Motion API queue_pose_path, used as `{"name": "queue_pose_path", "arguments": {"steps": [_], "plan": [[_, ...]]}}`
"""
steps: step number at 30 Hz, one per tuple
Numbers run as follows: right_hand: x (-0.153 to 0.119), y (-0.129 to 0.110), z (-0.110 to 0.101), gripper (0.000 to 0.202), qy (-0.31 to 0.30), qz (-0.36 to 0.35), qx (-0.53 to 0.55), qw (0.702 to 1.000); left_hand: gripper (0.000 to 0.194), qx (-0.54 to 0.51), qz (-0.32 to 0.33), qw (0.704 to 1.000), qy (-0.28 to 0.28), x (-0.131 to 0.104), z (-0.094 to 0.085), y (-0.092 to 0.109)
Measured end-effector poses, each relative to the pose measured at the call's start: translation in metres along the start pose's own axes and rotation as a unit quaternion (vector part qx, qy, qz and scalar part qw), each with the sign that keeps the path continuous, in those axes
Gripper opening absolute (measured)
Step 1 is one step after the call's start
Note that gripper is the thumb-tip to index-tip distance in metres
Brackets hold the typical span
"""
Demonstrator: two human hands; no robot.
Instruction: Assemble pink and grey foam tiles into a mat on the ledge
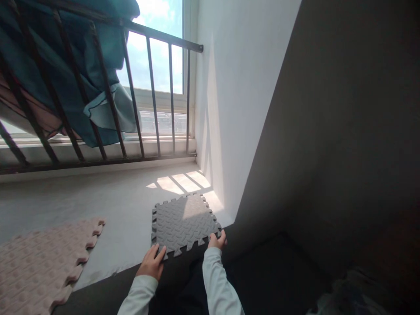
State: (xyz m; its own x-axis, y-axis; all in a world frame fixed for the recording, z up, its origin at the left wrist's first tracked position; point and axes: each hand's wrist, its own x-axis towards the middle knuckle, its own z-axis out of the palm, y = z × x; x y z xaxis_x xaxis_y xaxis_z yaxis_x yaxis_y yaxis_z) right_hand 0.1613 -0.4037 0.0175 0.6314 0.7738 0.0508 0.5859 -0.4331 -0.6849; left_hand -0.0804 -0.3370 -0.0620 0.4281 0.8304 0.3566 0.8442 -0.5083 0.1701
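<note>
A grey interlocking foam mat tile (185, 221) lies on the white window ledge, its toothed near edge reaching the ledge's front edge. My left hand (152, 263) grips the near left corner, fingers over the top and the thumb side toward the tile. At the near right corner, my right hand (217, 241) holds the edge between thumb and fingers. Parts of the fingers under the tile are hidden. To the left lies a larger pinkish-beige foam mat (39, 262) with a bumpy top and toothed edge, apart from the grey tile.
Dark metal railing (152, 87) runs in front of the window, with blue cloth (88, 65) hanging behind its bars. A white wall (236, 96) borders the ledge (124, 210) on the right. Below the ledge's front edge it is dark.
</note>
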Motion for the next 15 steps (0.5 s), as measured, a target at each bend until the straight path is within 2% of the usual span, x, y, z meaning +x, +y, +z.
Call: {"name": "queue_pose_path", "arguments": {"steps": [4,7,11,15], "plan": [[-0.006,-0.009,-0.006,0.055,-0.006,0.045,-0.003,0.999,0.046,-0.033,0.017,0.999,0.000,0.035,0.015,0.037],[-0.006,-0.020,0.000,0.057,0.009,0.077,-0.002,0.997,0.047,-0.051,0.060,0.997,0.001,0.054,0.032,0.049],[-0.004,-0.023,0.010,0.050,0.014,0.045,-0.003,0.999,0.048,-0.082,0.131,0.988,0.027,0.062,0.054,0.043],[-0.005,-0.021,0.013,0.047,0.024,0.027,0.006,0.999,0.051,-0.093,0.173,0.978,0.065,0.058,0.058,0.030]]}}
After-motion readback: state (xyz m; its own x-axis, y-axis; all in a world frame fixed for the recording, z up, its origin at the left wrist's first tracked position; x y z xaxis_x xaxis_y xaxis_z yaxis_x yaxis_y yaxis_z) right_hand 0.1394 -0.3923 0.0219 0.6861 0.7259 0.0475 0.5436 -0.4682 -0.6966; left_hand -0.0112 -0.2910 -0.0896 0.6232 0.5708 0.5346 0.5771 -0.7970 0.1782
